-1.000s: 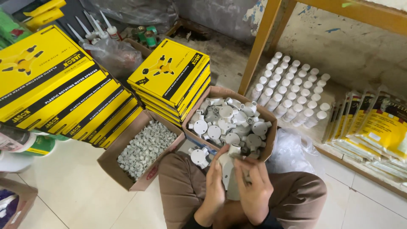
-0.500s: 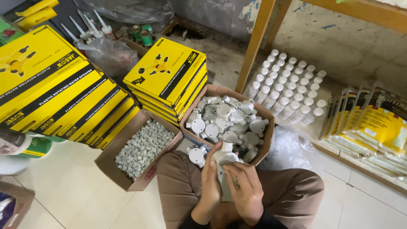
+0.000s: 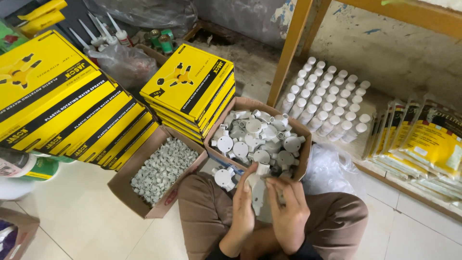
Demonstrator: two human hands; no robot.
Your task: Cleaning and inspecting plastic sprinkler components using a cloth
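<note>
I note both hands have closed in since a second ago: my left hand (image 3: 243, 202) and right hand (image 3: 288, 212) now pinch one grey junction fitting (image 3: 257, 190) between them, just below the fittings box (image 3: 298, 127). Handling is underway.

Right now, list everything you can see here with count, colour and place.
junction boxes: many, grey-white, piled in the open cardboard carton ahead of the knees
loose junction box: one, grey-white, on the left knee
small clips: a heap, pale grey, in the cardboard box at left
flat boxes: two stacks, yellow and black, centre and far left
capped tubes: dozens, white, standing in rows under the wooden frame
packets: several, yellow, leaning at right
sealant cartridges: a few, white nozzles, top left
plastic bag: one, clear, right of the carton
hands: left hand and right hand, together holding a grey-white fitting over the lap
</note>
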